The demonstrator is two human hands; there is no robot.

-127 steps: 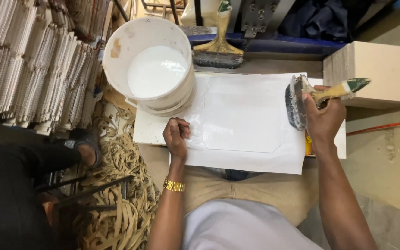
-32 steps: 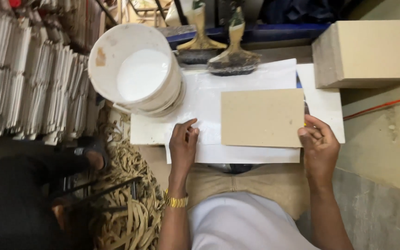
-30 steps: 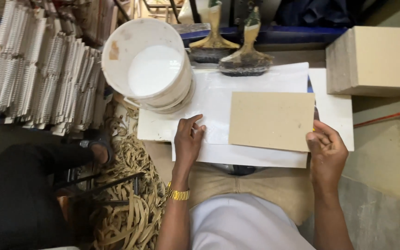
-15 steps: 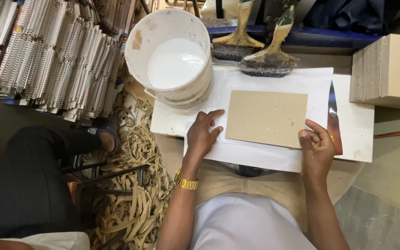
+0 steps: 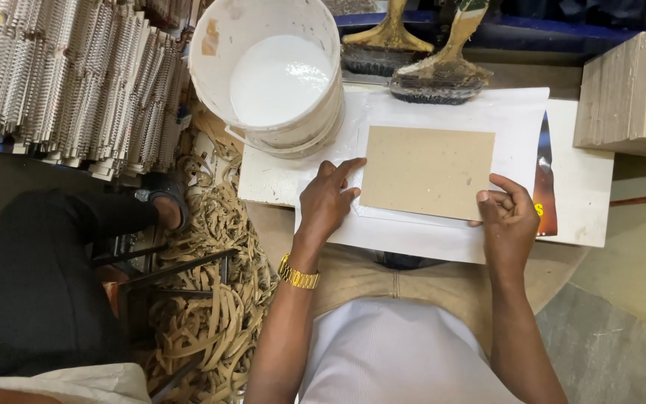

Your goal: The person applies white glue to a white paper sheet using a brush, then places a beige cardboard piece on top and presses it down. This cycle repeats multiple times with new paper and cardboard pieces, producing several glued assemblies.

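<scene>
Up at the top of my view I see one white bucket [image 5: 282, 75], round and open, about half full of a smooth white liquid; its rim carries a couple of stuck brown scraps. It stands on the corner of a white board [image 5: 278, 179] and touches the white sheet [image 5: 517, 112] spread across it.

I count one brown cardboard panel [image 5: 428, 170], two broad brushes [image 5: 440, 71] standing bristles-down just behind the sheet, side by side, and one block of stacked grey boards [image 5: 629, 93] at the right edge. One dense mass of white spiral-bound pads [image 5: 69, 82] fills the upper left, and a heap of tan offcut strips [image 5: 211, 299] lies below it beside a seated person's dark trouser leg [image 5: 39, 284].

I see the panel lying flat on the white sheet, its long axis running left to right across my lap, short edges facing each hand.

My left hand [image 5: 327, 203] is spread fairly wide, fingertips pressing the panel's left edge and the sheet beside it, a gold watch at the wrist. My right hand [image 5: 508, 221] is curled narrow, fingers pinching the panel's lower right corner.
</scene>
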